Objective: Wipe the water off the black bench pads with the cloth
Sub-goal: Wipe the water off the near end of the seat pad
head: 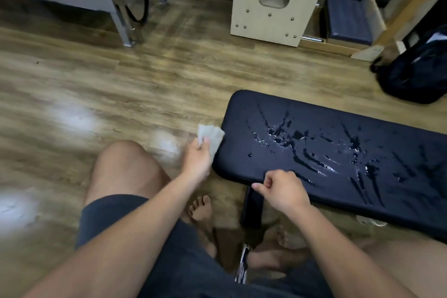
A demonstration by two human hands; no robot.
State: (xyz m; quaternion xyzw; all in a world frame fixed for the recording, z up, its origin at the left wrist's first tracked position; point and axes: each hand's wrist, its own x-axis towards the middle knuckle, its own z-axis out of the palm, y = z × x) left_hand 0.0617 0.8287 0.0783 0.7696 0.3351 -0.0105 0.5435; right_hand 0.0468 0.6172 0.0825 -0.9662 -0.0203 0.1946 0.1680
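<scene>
Head: crumpled cloth [213, 136], wet pad [321, 123]

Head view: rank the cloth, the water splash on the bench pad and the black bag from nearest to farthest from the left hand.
1. cloth: pinched in the left hand itself.
2. water splash: to the hand's right, on the bench pad.
3. black bag: far right, on the floor beyond the pad.

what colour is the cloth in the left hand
The cloth is pale greyish white, shown in the head view.
</scene>
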